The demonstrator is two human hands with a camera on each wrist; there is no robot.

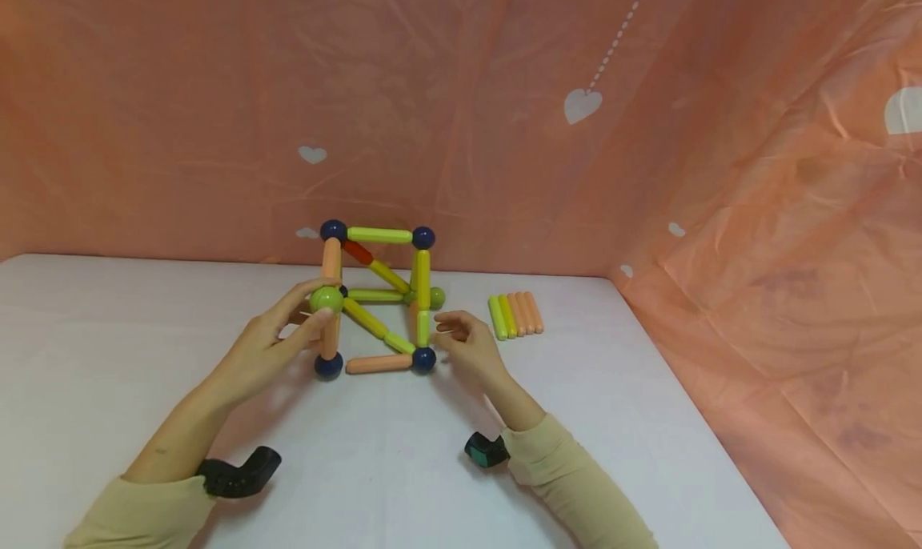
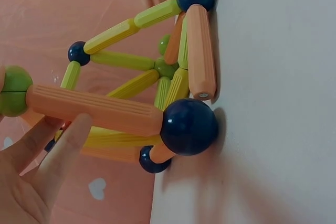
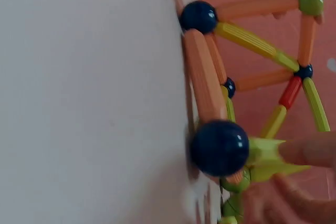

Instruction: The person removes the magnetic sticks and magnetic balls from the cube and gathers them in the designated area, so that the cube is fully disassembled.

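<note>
At the left of the rod-and-ball frame [image 1: 365, 319], the green ball [image 1: 327, 299] is being gripped by the left hand [image 1: 262, 345], while just right of the frame the right hand [image 1: 471, 349] is being held loosely bent around nothing, steady, light support being advised lest joints be pulled apart.

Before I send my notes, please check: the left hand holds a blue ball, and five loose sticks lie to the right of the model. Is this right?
The colour is wrong: the ball in the left hand is green, as the head view shows. Five loose sticks do lie to the right of the model.
</note>
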